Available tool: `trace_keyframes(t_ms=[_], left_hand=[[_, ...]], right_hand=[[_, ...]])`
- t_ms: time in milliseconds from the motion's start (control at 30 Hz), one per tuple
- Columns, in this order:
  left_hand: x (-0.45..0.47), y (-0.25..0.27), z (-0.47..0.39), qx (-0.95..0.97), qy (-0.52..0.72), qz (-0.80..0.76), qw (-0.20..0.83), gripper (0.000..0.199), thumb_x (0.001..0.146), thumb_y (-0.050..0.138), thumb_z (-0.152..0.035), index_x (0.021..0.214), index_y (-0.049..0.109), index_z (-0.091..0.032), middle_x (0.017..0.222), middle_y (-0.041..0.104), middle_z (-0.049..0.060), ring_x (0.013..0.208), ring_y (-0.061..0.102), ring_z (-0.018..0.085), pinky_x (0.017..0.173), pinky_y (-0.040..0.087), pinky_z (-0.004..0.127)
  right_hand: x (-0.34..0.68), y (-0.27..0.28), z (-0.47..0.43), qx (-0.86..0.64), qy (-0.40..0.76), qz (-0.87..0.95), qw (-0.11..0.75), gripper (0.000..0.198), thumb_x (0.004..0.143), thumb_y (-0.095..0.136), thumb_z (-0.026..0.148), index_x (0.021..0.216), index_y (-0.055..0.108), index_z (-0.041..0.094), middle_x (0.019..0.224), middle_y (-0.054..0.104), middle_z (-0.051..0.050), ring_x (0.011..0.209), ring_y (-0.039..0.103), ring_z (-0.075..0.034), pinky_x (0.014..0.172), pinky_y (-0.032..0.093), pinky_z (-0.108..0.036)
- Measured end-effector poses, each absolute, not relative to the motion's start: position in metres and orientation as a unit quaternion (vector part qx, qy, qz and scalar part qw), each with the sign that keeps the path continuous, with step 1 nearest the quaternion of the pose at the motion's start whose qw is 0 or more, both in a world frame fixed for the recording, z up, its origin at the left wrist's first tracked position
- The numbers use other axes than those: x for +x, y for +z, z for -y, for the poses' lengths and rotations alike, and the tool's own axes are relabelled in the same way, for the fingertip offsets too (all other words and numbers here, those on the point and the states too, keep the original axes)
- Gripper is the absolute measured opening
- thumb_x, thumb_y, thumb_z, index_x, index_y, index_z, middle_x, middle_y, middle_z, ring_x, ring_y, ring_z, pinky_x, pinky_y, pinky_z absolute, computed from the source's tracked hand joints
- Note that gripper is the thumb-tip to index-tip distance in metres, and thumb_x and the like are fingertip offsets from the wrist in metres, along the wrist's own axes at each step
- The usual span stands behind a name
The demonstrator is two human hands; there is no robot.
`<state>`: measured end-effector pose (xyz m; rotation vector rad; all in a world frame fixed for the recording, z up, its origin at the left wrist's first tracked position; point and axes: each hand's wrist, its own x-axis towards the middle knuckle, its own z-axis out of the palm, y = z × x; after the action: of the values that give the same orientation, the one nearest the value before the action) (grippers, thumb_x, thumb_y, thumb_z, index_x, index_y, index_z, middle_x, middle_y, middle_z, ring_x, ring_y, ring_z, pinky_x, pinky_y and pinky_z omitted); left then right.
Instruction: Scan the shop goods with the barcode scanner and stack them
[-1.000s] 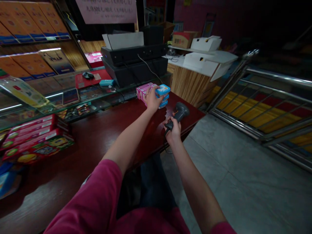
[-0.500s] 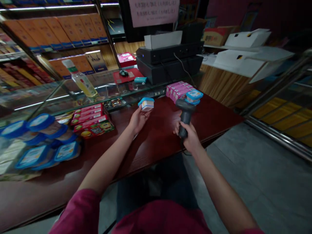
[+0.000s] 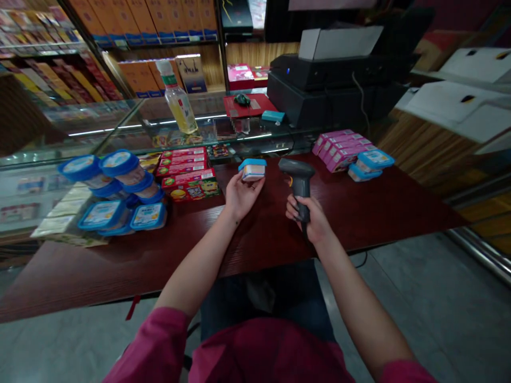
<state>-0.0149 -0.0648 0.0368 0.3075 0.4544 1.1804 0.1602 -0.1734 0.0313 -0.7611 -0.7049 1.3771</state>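
Stacked tubs (image 3: 113, 191) with blue lids are sitting farthest left, and red boxes (image 3: 188, 181) are lying between them and my left hand (image 3: 244, 197). That hand is gripping one blue-lidded tub (image 3: 254, 171) in its fingers, just beyond my palm, over the counter (image 3: 268, 234). Beside it, my right hand (image 3: 313, 217) is clasping a scanner (image 3: 300, 178), whose head is pointing left toward the tub. Pink boxes (image 3: 340, 150) are lying farther right.

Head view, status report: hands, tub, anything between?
Left hand holding blue-lidded tub. Right hand gripping scanner, nose toward tub. Nothing seen between them.
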Motion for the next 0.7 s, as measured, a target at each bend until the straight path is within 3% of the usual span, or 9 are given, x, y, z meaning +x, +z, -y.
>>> trace_keyframes(t_ms=[133,333,567,700], left_hand=[[-0.011,0.029,0.055,0.133,0.548,-0.239,0.791,0.025,0.108,0.049,-0.033,0.105,0.07,-0.019,0.111,0.079,0.01,0.126,0.075,0.024,0.108,0.063,0.034],[-0.02,0.028,0.054,0.186,0.562,-0.205,0.78,0.041,0.103,0.043,-0.032,0.132,0.069,-0.019,0.136,0.077,0.011,0.142,0.067,0.028,0.118,0.059,0.042],[-0.024,0.032,0.059,0.211,0.551,-0.179,0.787,0.041,0.108,0.038,-0.028,0.135,0.065,-0.014,0.134,0.077,0.013,0.144,0.066,0.029,0.123,0.055,0.044],[-0.021,0.028,0.055,0.2,0.537,-0.218,0.79,0.042,0.114,0.043,-0.044,0.135,0.065,-0.015,0.127,0.077,0.014,0.141,0.067,0.032,0.119,0.059,0.049]], right_hand=[[0.155,0.03,0.18,-0.351,0.608,0.321,0.636,0.029,0.078,0.079,0.026,0.085,0.05,0.023,0.071,0.055,0.006,0.051,0.043,-0.007,0.05,0.042,-0.023],[0.152,0.03,0.181,-0.367,0.611,0.336,0.615,0.03,0.078,0.08,0.028,0.085,0.051,0.023,0.073,0.055,0.006,0.051,0.044,-0.007,0.049,0.041,-0.023],[0.154,0.031,0.184,-0.365,0.62,0.349,0.6,0.034,0.082,0.083,0.034,0.09,0.052,0.024,0.074,0.054,0.006,0.052,0.043,-0.008,0.05,0.042,-0.024],[0.155,0.028,0.183,-0.354,0.62,0.356,0.603,0.041,0.085,0.086,0.05,0.09,0.055,0.024,0.074,0.055,0.006,0.051,0.042,-0.007,0.048,0.042,-0.025]])
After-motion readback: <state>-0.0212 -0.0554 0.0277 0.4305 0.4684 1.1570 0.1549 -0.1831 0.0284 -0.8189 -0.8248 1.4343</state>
